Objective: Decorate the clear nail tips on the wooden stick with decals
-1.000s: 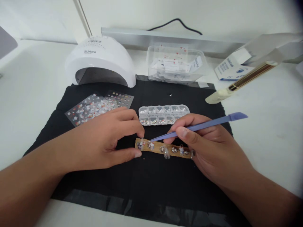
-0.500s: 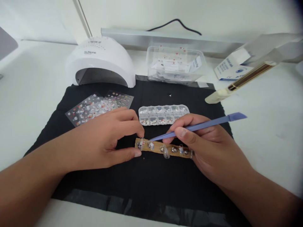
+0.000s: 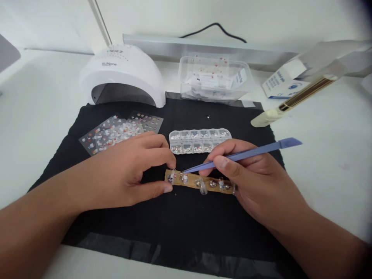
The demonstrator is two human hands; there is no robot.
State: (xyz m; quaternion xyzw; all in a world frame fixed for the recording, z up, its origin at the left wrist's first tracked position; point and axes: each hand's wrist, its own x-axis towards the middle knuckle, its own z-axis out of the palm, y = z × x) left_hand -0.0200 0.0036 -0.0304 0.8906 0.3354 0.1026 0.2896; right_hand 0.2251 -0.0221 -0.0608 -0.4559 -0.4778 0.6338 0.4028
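Note:
My right hand (image 3: 247,166) is closed round lavender-blue tweezers (image 3: 255,152) in a pen-like grip. The tips point left and reach the clear false nail (image 3: 172,176) at the left end of a wooden strip (image 3: 190,182). My left hand (image 3: 142,170) has its index finger at the far end of that nail and its thumb at the near end. Several more false nails, some with small cartoon decorations, sit on metallic round mounts along the strip. My right hand partly covers the strip's right end.
Behind the strip lies a compartment case (image 3: 200,141) of small gems, with sticker sheets (image 3: 119,131) to its left. A white nail lamp (image 3: 124,73), a clear plastic tub (image 3: 215,79), a white box (image 3: 286,81) and a gold-and-cream brush (image 3: 293,101) stand behind. Black cloth (image 3: 162,228) covers the table.
The whole view has shifted very slightly. Both hands, the tweezers and the false nails keep practically the same positions.

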